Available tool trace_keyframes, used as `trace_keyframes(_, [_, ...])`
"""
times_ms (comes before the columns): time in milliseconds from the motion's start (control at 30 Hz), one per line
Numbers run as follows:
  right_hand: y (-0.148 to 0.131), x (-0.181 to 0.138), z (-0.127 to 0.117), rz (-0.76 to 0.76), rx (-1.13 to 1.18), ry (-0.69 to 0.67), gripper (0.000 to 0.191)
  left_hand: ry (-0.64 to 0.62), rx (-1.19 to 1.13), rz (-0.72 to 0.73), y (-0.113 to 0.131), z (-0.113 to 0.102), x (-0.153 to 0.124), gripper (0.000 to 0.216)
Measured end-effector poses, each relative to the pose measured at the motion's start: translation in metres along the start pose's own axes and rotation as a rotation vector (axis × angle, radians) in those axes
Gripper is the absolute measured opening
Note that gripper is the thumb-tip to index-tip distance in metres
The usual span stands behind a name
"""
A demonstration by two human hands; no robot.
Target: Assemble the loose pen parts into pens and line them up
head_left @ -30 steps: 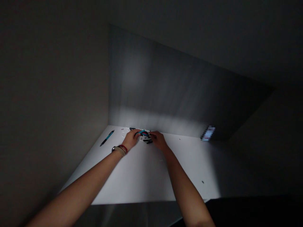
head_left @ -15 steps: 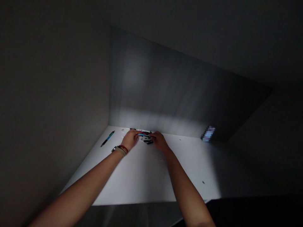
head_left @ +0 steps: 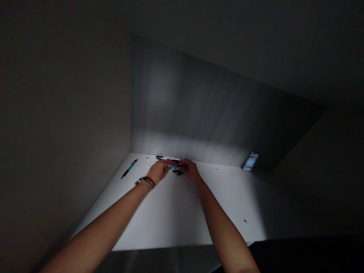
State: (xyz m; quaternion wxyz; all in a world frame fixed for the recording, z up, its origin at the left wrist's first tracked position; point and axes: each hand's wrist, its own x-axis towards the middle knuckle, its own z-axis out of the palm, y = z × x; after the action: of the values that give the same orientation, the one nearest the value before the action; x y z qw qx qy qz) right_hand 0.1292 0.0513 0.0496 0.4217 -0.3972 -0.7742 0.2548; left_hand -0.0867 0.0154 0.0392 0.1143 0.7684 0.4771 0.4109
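White tbl [head_left: 159,223]: near edge closest to the person; top lit mid, shaded at R.
Forearms [head_left: 119,218]: bare, both in fr. the near edge, converging twd the back.
Dark bit [head_left: 245,220]: small, flat on tbl, R of the R forearm.
Watch [head_left: 138,181]: L wrist, w/ red & beige bands [head_left: 150,182] next to it.
Loose pen [head_left: 129,169]: blue & black, slanted on tbl, near the L wall.
L hand [head_left: 157,170]: fingers narrow, pinching L end of the blue piece [head_left: 173,165].
R hand [head_left: 190,170]: fingers narrow too, closed on R end of same piece, partly hidden.
Blue piece pos.: slim, abt level, spans the gap btwn both sets of fingertips; mid part exposed, ends covered by fingers.
Black parts [head_left: 178,172]: on tbl just below the piece, nr R fingertips; too small to ID.
Red item [head_left: 170,161]: just behind the piece, btwn hands.
Black item [head_left: 159,157]: behind L hand, nr back panel [head_left: 184,98].
Pixelated obj. [head_left: 249,162]: bright, far R, by the panel, well apart fr. R hand.
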Motion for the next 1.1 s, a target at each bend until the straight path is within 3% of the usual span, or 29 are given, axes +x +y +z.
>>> trace_keyframes(367, [-0.008,-0.001,-0.004,-0.019,-0.047,-0.018,0.008,-0.094,0.157,0.046,0.001,0.0,-0.002,0.032])
trace_keyframes(600, [0.002,0.001,-0.005,-0.071,-0.093,-0.031,0.005,-0.123,0.08,0.096,-0.002,0.003,-0.002,0.032])
trace_keyframes(867, [0.011,0.002,-0.004,0.003,0.109,-0.046,0.017,-0.108,0.012,0.12,-0.005,0.002,0.001,0.029])
trace_keyframes(1100, [0.001,0.002,-0.006,0.03,0.106,-0.069,0.025,-0.093,0.016,0.143,-0.011,0.003,0.001,0.029])
